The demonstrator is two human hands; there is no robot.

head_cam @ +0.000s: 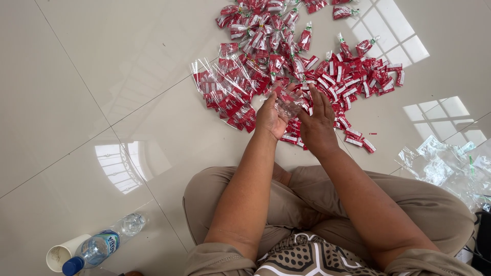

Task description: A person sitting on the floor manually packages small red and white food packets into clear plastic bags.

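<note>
I sit cross-legged on a glossy tiled floor. My left hand [270, 118] and my right hand [318, 122] are raised together over the floor, both gripping a small clear plastic bag [289, 104] that holds red sachets. Beyond my right hand lies a heap of loose red and white sachets [353, 82]. Filled clear bags lie in a row at the left [225, 92]. Tied bags of sachets [266, 30] are piled farther away.
A stack of empty clear plastic bags [450, 168] lies at the right. A plastic water bottle with a blue cap [99, 248] and a white paper cup [64, 252] lie at the lower left. A dark object [482, 240] sits at the right edge.
</note>
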